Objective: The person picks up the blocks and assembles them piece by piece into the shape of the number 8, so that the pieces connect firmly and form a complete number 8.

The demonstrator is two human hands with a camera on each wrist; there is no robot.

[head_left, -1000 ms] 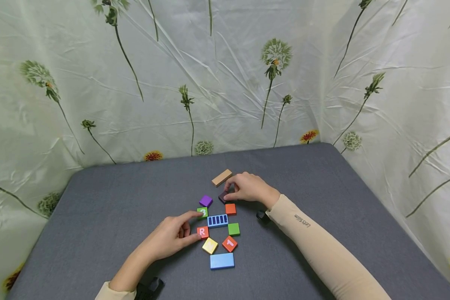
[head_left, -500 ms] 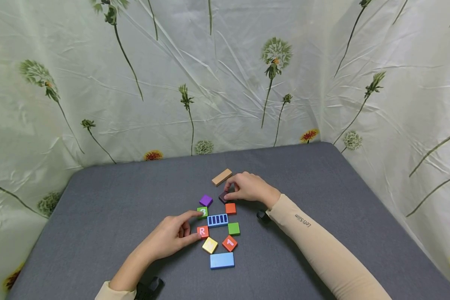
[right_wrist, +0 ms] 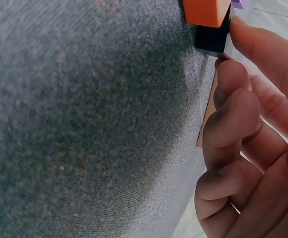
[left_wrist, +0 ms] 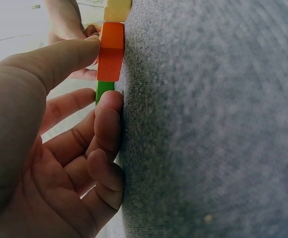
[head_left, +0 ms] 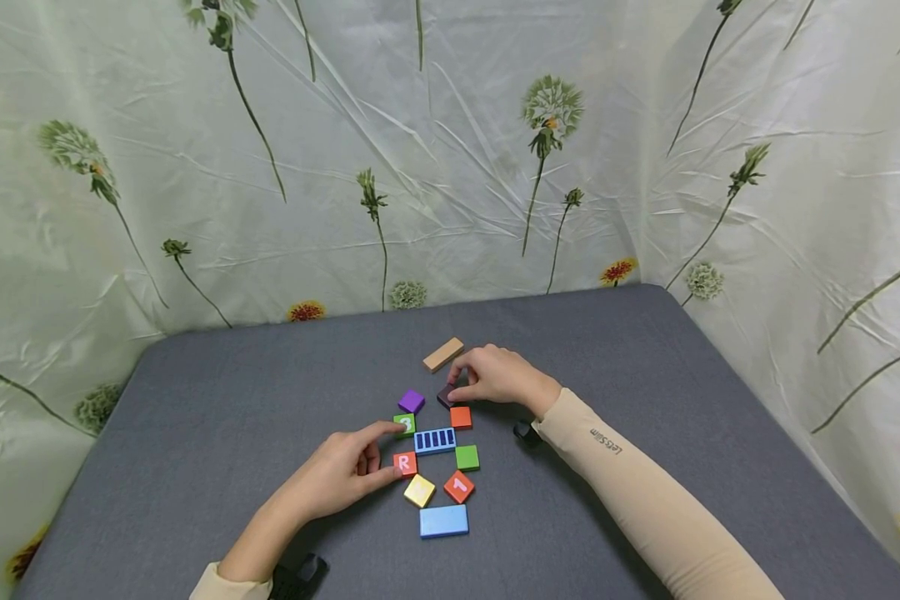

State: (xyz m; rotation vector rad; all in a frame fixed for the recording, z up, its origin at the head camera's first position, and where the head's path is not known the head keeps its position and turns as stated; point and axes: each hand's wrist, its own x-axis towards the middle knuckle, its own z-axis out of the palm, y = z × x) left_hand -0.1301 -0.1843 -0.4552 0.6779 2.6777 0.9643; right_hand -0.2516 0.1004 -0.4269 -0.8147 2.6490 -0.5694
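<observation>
My left hand (head_left: 337, 472) reaches in from the left with index finger and thumb extended. Its index fingertip touches the green block marked 3 (head_left: 402, 422), while the thumb tip rests on the red R block (head_left: 402, 461), orange-red in the left wrist view (left_wrist: 110, 52). At the far right of the row, my right hand (head_left: 499, 377) pinches a dark block (head_left: 444, 395) between thumb and index finger. In the right wrist view this dark block (right_wrist: 211, 40) lies low on the cloth, right beside an orange block (right_wrist: 203, 11). A purple block (head_left: 411, 402) sits left of it.
Between the two sides lies a blue striped block (head_left: 435, 441). Nearer are a green block (head_left: 467, 457), a yellow block (head_left: 419, 491), a red block marked 1 (head_left: 459, 487) and a blue rectangular block (head_left: 444, 522). A wooden plank (head_left: 443, 355) lies behind, on the grey cloth (head_left: 270, 383).
</observation>
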